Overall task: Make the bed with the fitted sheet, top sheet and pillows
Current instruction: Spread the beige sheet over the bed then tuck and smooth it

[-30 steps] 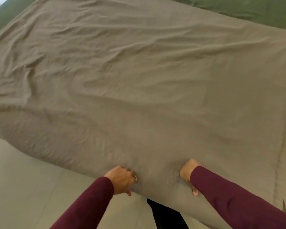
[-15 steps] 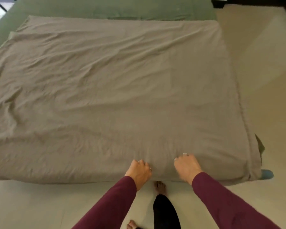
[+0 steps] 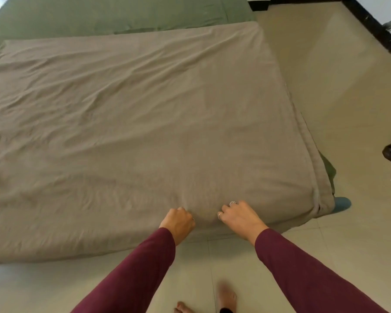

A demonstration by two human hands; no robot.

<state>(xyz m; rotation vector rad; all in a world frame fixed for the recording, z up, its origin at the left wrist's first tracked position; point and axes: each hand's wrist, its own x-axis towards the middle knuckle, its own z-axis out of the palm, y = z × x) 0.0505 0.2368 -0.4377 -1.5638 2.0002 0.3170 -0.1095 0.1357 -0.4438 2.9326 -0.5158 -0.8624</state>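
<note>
Top sheet [image 3: 145, 123], tan and wrinkled, lies spread over the bed's green fitted sheet [image 3: 113, 16]. Your left hand [image 3: 178, 222] and right hand [image 3: 239, 216] both curl their fingers into its near edge, close together, above the tiled floor [image 3: 339, 91].

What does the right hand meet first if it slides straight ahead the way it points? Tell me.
Only the taupe top sheet it already grips: the right hand points up the bed, so it crosses wrinkled sheet, then probably the green fitted sheet beyond. Nothing else shows in that line.
</note>
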